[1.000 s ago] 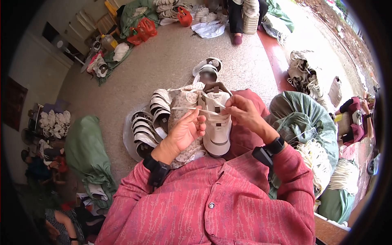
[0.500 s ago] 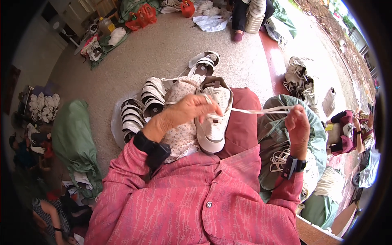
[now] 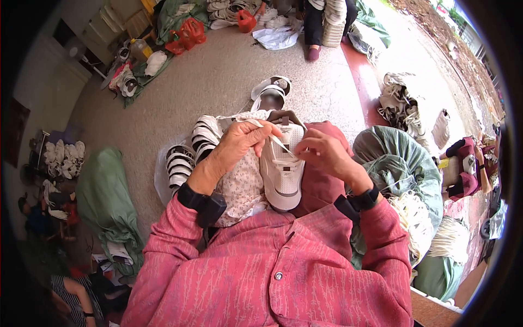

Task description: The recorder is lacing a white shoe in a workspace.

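Observation:
A white sneaker (image 3: 284, 182) with a brown collar lies across my lap, its toe toward me. A white shoelace (image 3: 281, 145) slants over the tongue between my hands. My left hand (image 3: 239, 143) pinches the lace beside the shoe's upper left edge. At the shoe's right edge, my right hand (image 3: 328, 157) has its fingers bent together at the other end of that slanting stretch of lace. Its fingertips look closed on the lace by the eyelets. Left of my lap stand stacks of white shoes (image 3: 180, 165) nested in one another.
A green sack (image 3: 397, 158) stands to my right, with bundles of white laces (image 3: 415, 226) beside it. Another green sack (image 3: 104, 199) is at the left. More shoes (image 3: 400, 103) lie at the far right. Across the floor, a person's legs (image 3: 314, 32) and red bags (image 3: 190, 32) show.
My right hand has come left from beyond the shoe, where it held the lace stretched out, to the shoe's right edge. My left hand has shifted slightly left, off the tongue.

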The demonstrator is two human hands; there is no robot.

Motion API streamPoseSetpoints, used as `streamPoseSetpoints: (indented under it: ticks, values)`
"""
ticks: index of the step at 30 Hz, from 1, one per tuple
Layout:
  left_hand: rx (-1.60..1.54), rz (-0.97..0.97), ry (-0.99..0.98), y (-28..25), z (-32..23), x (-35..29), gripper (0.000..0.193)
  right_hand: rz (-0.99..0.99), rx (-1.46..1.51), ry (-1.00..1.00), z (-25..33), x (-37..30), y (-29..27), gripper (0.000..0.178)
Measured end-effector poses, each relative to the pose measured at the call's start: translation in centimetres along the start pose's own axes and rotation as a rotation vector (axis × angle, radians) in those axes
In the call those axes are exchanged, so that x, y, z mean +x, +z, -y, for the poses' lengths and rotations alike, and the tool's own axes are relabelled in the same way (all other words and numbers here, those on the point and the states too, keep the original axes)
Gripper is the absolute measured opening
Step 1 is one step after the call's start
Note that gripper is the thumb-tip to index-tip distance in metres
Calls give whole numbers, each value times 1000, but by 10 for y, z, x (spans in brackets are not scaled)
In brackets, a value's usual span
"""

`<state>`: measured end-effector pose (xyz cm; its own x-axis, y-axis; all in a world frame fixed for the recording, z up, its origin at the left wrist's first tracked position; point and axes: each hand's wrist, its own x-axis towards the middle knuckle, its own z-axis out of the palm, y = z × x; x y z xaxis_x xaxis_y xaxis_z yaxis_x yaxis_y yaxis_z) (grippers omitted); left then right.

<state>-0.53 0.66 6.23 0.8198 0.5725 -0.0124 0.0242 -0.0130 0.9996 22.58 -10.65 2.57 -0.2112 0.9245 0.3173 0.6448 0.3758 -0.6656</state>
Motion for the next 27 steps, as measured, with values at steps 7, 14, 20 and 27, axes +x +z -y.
streamPoseSetpoints:
  ticks: [7, 14, 20, 27]
  values:
    - [-243, -288, 86, -29, 5, -19, 31, 74, -18, -61, 6, 10, -1, 9]
    - [-773, -671, 252, -100, 11, -72, 22, 14, -181, 40, 13, 13, 25, 13]
    - [-944, -730, 468, -163, 39, -144, 19, 25, -329, 23, 22, 17, 36, 13]
    - [-814, -887, 542, -172, 48, -193, 27, 112, -377, 76, 28, 29, 45, 9]
